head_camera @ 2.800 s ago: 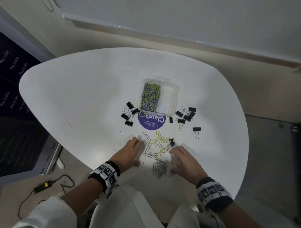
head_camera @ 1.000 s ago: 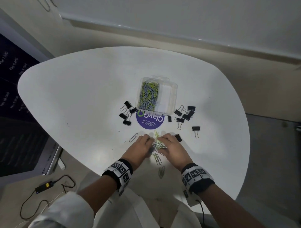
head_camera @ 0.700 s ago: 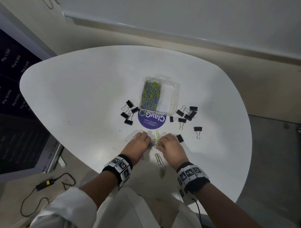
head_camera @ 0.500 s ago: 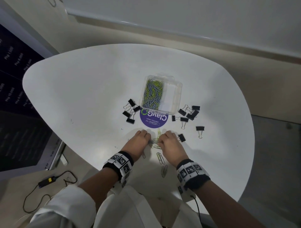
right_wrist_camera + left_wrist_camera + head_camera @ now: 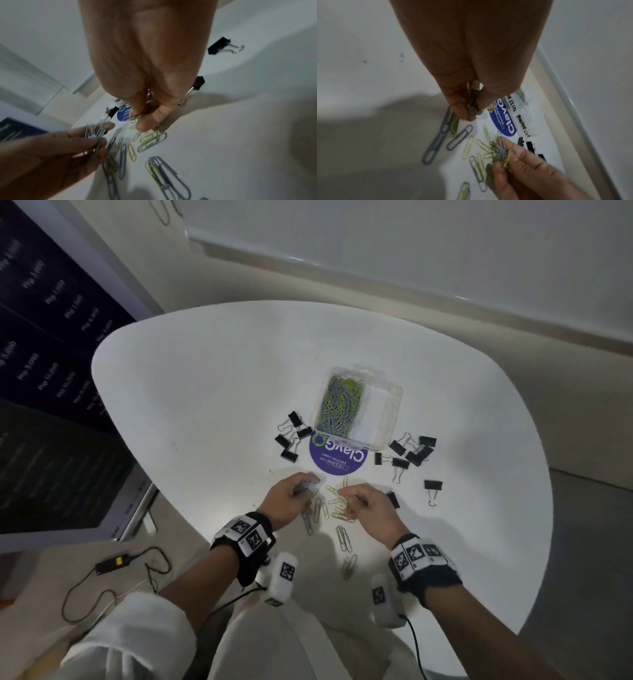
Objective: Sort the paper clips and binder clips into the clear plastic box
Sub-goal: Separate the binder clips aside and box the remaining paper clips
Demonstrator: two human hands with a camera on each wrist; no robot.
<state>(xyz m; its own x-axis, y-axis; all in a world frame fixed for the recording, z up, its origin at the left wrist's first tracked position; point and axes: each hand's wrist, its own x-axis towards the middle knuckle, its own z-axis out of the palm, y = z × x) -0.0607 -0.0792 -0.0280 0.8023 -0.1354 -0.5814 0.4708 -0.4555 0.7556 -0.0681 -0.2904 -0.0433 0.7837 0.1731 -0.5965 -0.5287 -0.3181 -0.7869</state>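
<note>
The clear plastic box (image 5: 388,412) stands at the table's middle, its left compartment full of grey and yellow-green paper clips (image 5: 339,405). Loose paper clips (image 5: 337,503) lie on the white table between my hands. My left hand (image 5: 296,494) pinches a small bunch of clips (image 5: 473,108), raised slightly off the table. My right hand (image 5: 359,501) pinches another bunch of clips (image 5: 137,115), seen again from the left wrist (image 5: 503,154). Black binder clips lie left (image 5: 291,438) and right (image 5: 411,451) of the box.
A round purple sticker (image 5: 337,458) marks the table in front of the box. One binder clip (image 5: 392,498) lies just beyond my right hand, another (image 5: 432,489) farther right. The table's near edge is close to my wrists. A cable and adapter (image 5: 109,565) lie on the floor.
Both hands swept the scattered paper clips together, then closed on bunches of them and lifted slightly apart. Fewer loose clips lie on the table than before.
</note>
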